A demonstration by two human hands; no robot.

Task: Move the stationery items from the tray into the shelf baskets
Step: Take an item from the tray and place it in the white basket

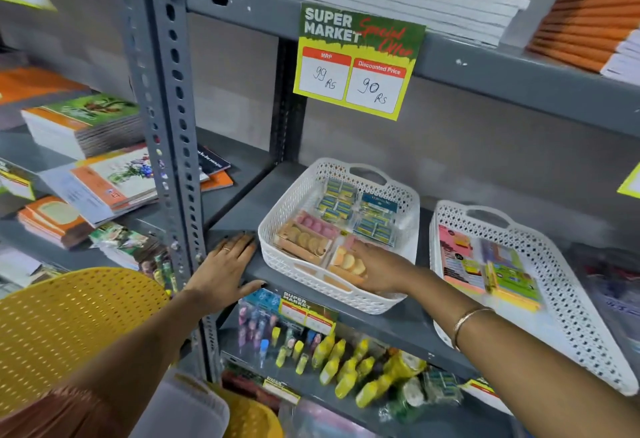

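Observation:
A white perforated basket stands on the grey shelf. It holds packs of small erasers: blue-and-yellow ones at the back, pink and tan ones at the front. My right hand reaches inside its front right corner and rests on an orange-and-yellow eraser pack. My left hand lies flat on the shelf edge just left of the basket, fingers apart, holding nothing. A yellow perforated tray sits low at the left, under my left arm.
A second white basket with colourful notepads stands to the right. A grey slotted upright rises beside my left hand. Notebook stacks fill the left and upper shelves. Yellow bottles and correction pens lie on the shelf below. A price sign hangs above.

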